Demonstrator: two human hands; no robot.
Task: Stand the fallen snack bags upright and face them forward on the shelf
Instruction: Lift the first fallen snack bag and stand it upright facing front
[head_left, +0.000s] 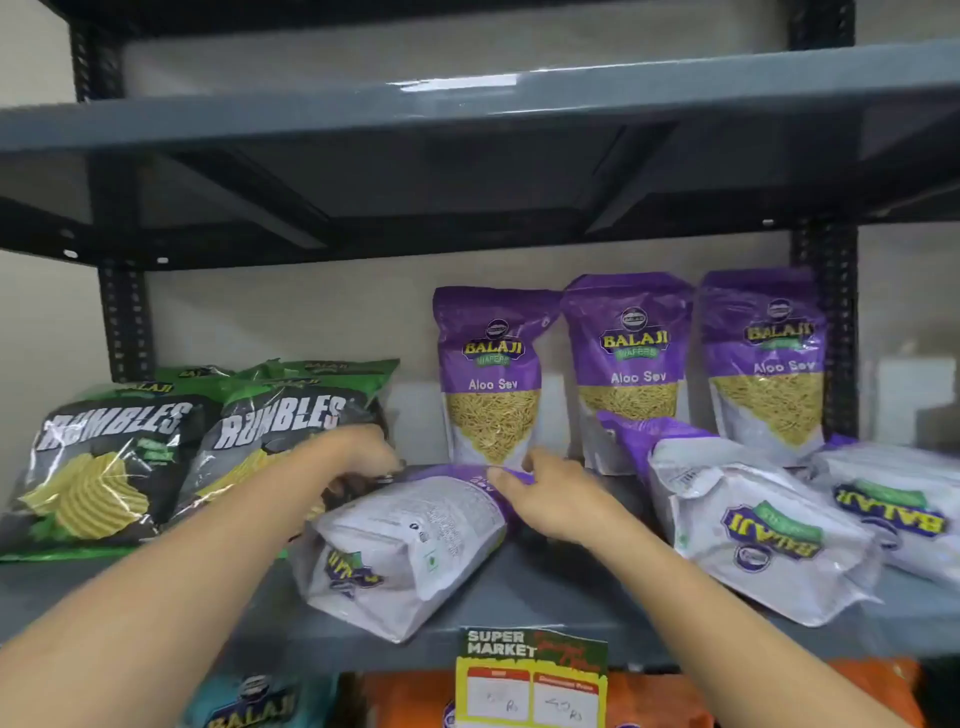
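Both hands grip the fallen Aloo Sev bag (410, 540) at its far end: left hand (358, 457) fingers hidden, right hand (550, 499) fingers pinching its purple top; its long axis runs toward the person.

Single head-worn wide-angle view, close to the grey shelf (519, 587), facing forward and slightly downward.

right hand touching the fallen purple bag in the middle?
Touching. The head view shows the right hand with fingers curled over the far purple end of the fallen bag, no gap visible.
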